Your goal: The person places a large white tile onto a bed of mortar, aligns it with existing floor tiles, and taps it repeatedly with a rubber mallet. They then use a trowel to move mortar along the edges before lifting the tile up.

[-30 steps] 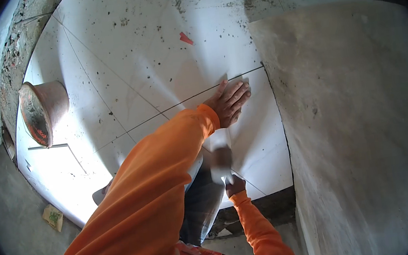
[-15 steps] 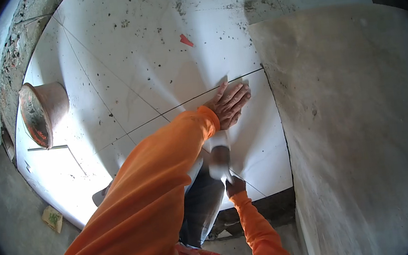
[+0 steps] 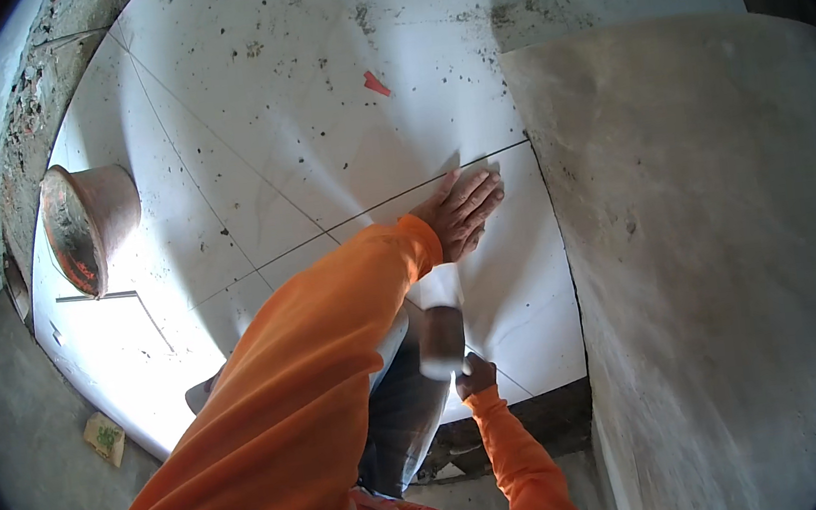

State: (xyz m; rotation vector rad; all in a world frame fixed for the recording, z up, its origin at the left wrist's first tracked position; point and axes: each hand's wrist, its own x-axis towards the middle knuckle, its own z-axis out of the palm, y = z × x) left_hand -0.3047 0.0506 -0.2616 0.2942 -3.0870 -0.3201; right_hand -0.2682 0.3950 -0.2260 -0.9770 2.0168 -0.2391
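My left hand (image 3: pixel 465 213) lies flat on a white floor tile (image 3: pixel 531 271), its fingers extended to the right, close to the dark joint with the tile beyond. In my right hand (image 3: pixel 476 376), nearer to me, the fingers are wrapped round the short handle of a mallet (image 3: pixel 443 337). The mallet's head has a white end and a dark middle; it is slightly blurred and hangs over the tile, between my two hands. A bent leg in dark trousers (image 3: pixel 400 407) is just left of the mallet.
A stained bucket (image 3: pixel 111 208) stands at the left on the tiles. A red scrap (image 3: pixel 375 83) lies on the speckled tiles ahead. A grey plastered wall (image 3: pixel 700 252) borders the right. A dark gap (image 3: pixel 546 408) runs along the tile's near edge. A yellowish packet (image 3: pixel 105 439) lies lower left.
The mallet head has shifted slightly toward me and shows larger and less blurred. My right hand has moved a little with it. My left hand stays flat on the tile.
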